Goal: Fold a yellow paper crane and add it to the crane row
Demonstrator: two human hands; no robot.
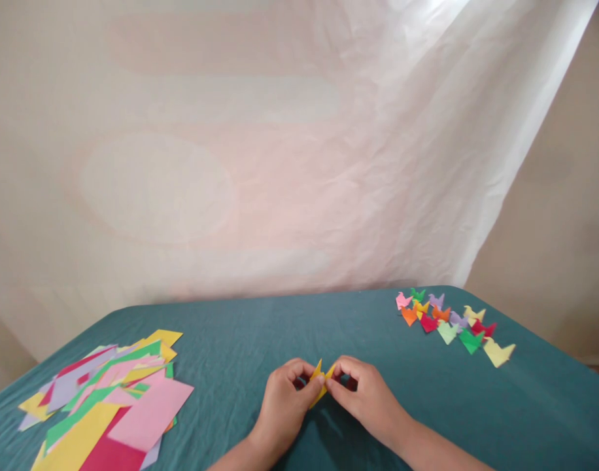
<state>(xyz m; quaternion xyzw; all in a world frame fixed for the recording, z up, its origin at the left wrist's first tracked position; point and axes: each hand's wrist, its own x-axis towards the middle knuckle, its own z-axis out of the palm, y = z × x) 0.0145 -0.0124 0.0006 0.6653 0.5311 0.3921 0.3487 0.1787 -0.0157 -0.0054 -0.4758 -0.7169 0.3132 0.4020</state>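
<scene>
A small folded yellow paper piece (pixel 320 378) is pinched between both my hands above the teal tablecloth (pixel 240 340), near the table's front middle. My left hand (pixel 284 404) grips its left side with curled fingers. My right hand (pixel 365 396) grips its right side, thumb and fingertips pressed on the paper. Two yellow points stick up between my fingers. Most of the piece is hidden by my fingers.
A loose pile of flat coloured paper sheets (pixel 108 399) lies at the front left. Several small folded paper figures (pixel 449 320) in mixed colours sit in a cluster at the back right. A creased white backdrop (pixel 280 144) hangs behind the table.
</scene>
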